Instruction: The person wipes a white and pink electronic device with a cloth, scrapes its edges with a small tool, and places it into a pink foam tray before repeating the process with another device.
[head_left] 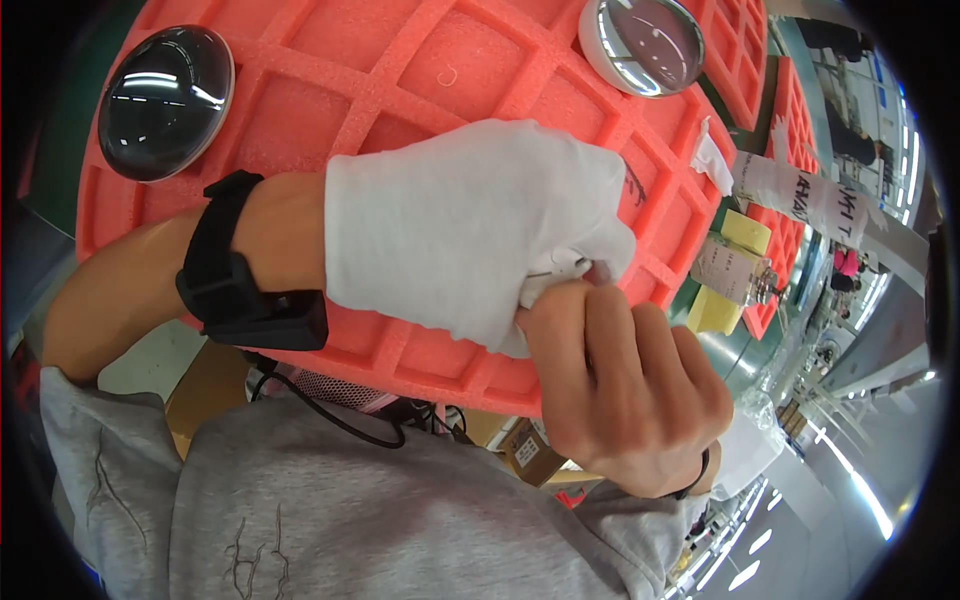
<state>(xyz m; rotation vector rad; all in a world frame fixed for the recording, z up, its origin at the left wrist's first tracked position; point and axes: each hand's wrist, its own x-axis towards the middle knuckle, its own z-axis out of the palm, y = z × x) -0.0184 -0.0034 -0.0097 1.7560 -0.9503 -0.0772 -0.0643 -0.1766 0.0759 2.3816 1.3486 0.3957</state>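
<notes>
My left hand (480, 220) wears a white cloth glove, pulled over the wrist, with a black strap and box on the forearm behind it. Its gloved fingers curl down and inward; whatever may lie inside the curl is hidden. My bare right hand (625, 380) is closed, its fingertips pinching the white glove's cloth by the left fingers. Both hands meet over a red foam tray (465, 65) with square pockets. Two shiny domed glass pieces rest on it: a dark one (165, 105) at the left and a clear, silvery one (645, 45) at the top.
Right of the tray stand a small metal fixture (730, 270) with yellow blocks and a grey post (820, 205) wrapped in a white label. More red trays (735, 50) lie at the upper right. Below the tray are a cardboard box (530, 450) and a black cable (330, 415).
</notes>
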